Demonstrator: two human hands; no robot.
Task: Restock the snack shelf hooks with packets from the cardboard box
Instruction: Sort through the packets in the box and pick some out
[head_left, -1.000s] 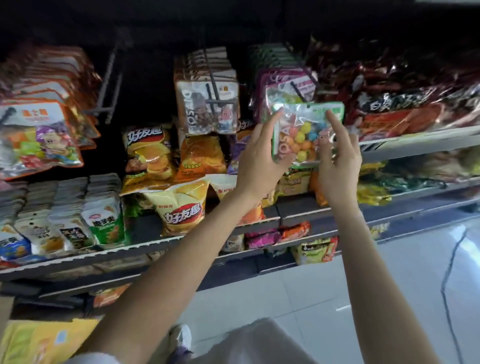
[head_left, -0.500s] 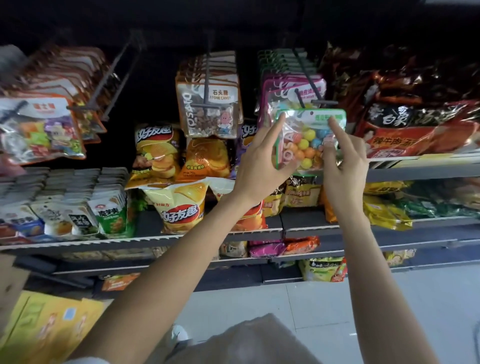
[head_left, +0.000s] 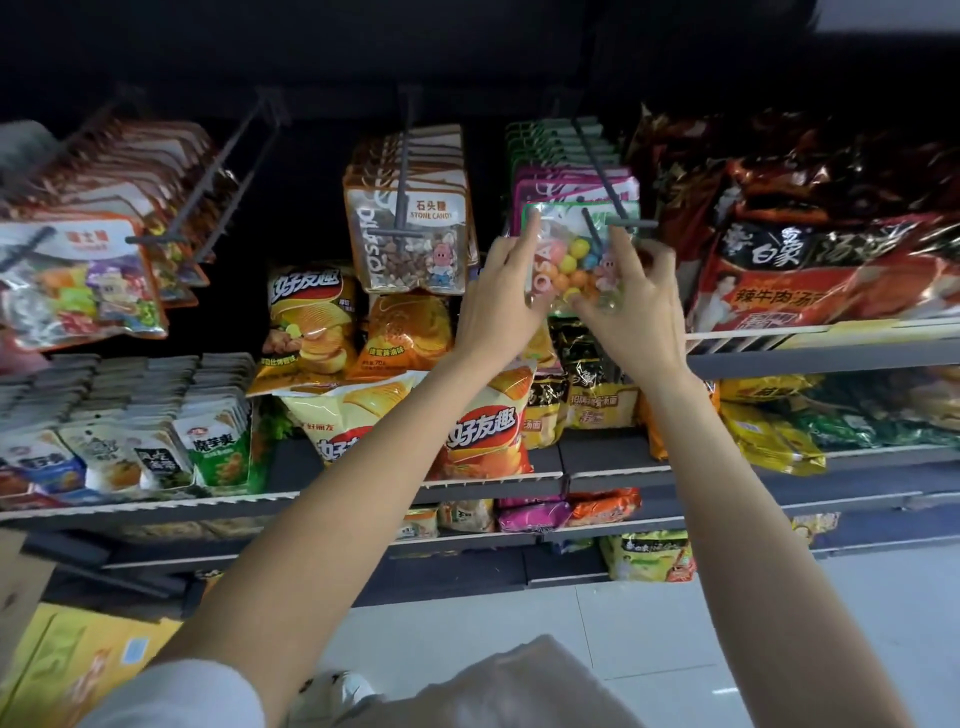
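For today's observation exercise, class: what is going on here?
A person is restocking a shop's snack hooks. Both hands, left and right, hold a clear candy packet of coloured balls at the front of a hook already carrying similar packets. Whether it is fully on the hook cannot be told.

Clear green-topped candy packet (head_left: 571, 260) at the front of a dark metal shelf hook (head_left: 597, 166)

It hangs upright and faces out, full of coloured sweet balls, held on both sides, with purple and green packets stacked behind it on the far-right hook.
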